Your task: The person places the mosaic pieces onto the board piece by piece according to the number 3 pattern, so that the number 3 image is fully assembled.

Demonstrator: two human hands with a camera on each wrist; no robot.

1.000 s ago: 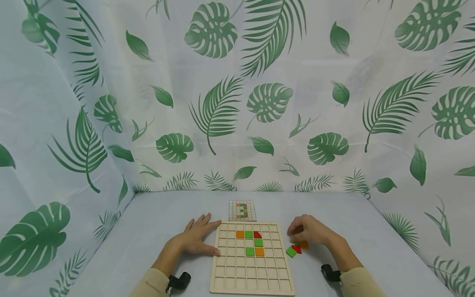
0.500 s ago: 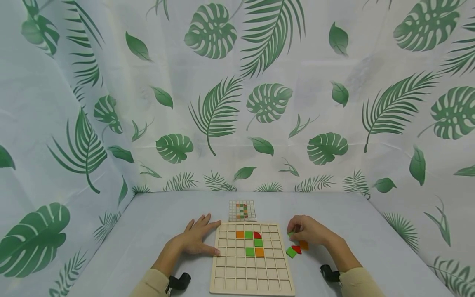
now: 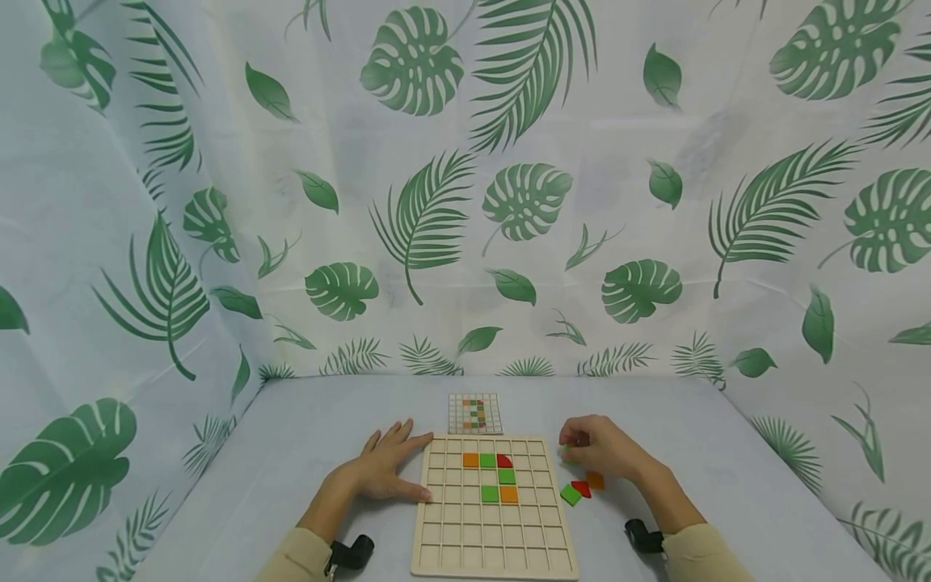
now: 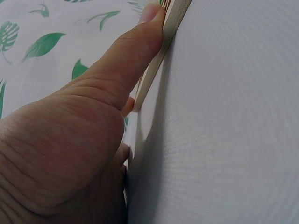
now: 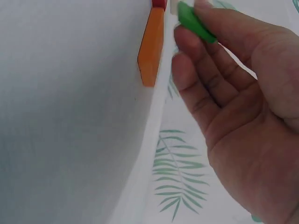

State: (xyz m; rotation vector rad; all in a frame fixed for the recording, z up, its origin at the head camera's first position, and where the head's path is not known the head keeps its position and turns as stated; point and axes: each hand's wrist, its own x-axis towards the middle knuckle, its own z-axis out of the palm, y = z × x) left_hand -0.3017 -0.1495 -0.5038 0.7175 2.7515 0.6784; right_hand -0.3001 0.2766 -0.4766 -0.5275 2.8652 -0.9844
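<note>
A wooden grid board (image 3: 451, 533) lies on the table, with orange, green and red tiles set in several of its upper cells. The left hand (image 3: 385, 469) rests at the board's left edge, fingers spread, its thumb (image 4: 140, 44) touching the rim. Right of the board, the right hand (image 3: 604, 446) pinches a green tile (image 5: 196, 23) between thumb and fingers, raised off the table. Beneath that hand lie a green tile (image 3: 570, 495), a red tile (image 3: 582, 488) and an orange tile (image 5: 152, 51).
A small pattern card (image 3: 476, 413), printed with a coloured grid, lies just beyond the board's far edge. A white cloth wall with green leaves (image 3: 342, 289) rises behind the table. Black wrist cameras (image 3: 352, 552) sit by both sleeves.
The right hand has lifted slightly and shifted a little to the left with the green tile between its fingers. The left hand and the board have stayed in place.
</note>
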